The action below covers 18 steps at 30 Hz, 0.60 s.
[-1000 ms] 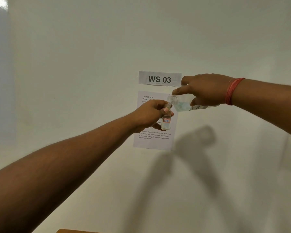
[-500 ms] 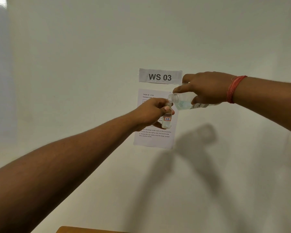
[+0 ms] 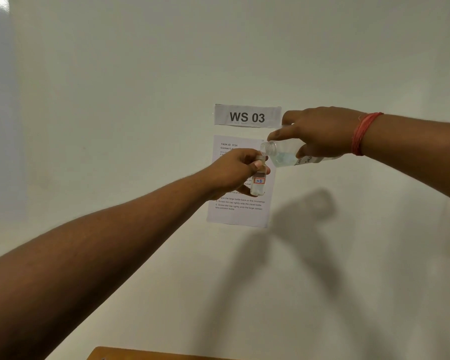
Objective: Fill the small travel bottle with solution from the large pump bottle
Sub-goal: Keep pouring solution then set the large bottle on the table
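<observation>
Left hand (image 3: 234, 172) out in front, fingers and thumb wrapped round the neck of the small travel bottle (image 3: 258, 181), holding it upright so its open mouth faces up to catch the pour. Right hand (image 3: 320, 133) comes in from the side, gripping the large bottle (image 3: 283, 157) from above, forefinger stretched along the top toward the neck; it looks like that finger is there to steady the tilt. The big bottle lies nearly on its side, threaded mouth just above and touching close to the little one's rim, with no pump head on it. Clear solution pools in its lower side near the neck, and there is some liquid low in the travel bottle too, under its red-edged label; I'd call the fill under way, far from done. Whether a stream is running right now, too fine to tell.

Both arms are stretched well forward, left forearm rising from the lower left, right forearm level, a red thread band (image 3: 361, 133) at the wrist. Behind the bottles, a WS 03 sign (image 3: 247, 116) and a printed instruction sheet (image 3: 238, 214) on the pale wall (image 3: 140, 100).
</observation>
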Tool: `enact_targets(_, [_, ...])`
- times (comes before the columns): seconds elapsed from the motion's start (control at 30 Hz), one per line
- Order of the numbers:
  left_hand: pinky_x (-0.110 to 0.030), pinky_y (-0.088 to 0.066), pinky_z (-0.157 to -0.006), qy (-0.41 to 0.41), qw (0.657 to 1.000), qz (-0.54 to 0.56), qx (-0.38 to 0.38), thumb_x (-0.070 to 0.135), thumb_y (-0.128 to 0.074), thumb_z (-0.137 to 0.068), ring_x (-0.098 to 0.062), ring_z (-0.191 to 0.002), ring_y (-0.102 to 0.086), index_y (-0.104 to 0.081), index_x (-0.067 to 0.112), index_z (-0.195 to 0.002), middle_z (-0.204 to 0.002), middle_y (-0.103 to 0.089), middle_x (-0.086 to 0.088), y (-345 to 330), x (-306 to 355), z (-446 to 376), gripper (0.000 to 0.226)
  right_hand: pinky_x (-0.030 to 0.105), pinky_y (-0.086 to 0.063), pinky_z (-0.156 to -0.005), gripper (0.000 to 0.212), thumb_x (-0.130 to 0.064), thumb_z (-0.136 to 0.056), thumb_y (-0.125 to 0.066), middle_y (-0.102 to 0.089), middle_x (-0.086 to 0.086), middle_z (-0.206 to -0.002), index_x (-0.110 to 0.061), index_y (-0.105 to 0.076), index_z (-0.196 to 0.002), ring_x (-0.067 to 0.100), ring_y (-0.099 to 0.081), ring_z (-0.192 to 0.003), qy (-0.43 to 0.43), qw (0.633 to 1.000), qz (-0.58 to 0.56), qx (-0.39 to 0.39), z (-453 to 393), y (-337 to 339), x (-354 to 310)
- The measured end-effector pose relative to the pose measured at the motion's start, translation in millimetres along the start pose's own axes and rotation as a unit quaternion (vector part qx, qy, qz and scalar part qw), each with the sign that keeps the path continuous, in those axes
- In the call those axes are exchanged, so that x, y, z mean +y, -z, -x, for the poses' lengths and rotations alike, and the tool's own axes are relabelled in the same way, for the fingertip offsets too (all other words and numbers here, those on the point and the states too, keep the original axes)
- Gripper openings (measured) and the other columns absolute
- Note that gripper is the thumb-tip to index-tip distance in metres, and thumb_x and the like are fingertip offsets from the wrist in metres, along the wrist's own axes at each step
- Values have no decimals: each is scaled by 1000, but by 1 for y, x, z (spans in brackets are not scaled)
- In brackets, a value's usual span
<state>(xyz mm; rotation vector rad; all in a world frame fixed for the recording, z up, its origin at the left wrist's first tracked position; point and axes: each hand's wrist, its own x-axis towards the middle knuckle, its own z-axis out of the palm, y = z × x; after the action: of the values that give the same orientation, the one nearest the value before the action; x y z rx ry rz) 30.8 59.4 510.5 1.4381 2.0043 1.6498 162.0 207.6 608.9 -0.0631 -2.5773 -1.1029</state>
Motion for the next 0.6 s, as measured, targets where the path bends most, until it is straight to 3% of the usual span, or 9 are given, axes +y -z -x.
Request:
enact_targets(0.13, [-54, -61, -86, -2, 1000, 0, -1, 16, -47, -107, -25, -114, -67, -53, 4, -139, -121, -69, -11, 0, -1, 0, 35, 27, -37, -68, 70, -27, -88, -68, -45, 2, -131, -39, -33, -148, 17, -42, -89, 1, 1000, 5, -1, 0, 0, -1])
enact_targets(0.3, [-56, -60, -88, -3, 1000, -3, 1, 16, -47, -107, -25, -115, -66, -53, 5, -140, -122, -69, -10, 0, -1, -1, 35, 29, -42, -71, 71, -26, -88, -69, -46, 3, -134, -38, -34, -148, 26, -55, -104, 3, 1000, 2, 7, 1, 0, -1])
enact_targets(0.6, [-56, -60, -88, -5, 1000, -3, 0, 15, -47, -107, -26, -115, -66, -53, 3, -138, -121, -69, -11, -1, -2, -1, 34, 27, -40, -70, 71, -26, -87, -69, -46, 3, -133, -38, -34, -148, 25, -55, -102, 5, 1000, 6, 10, 0, -2, 1])
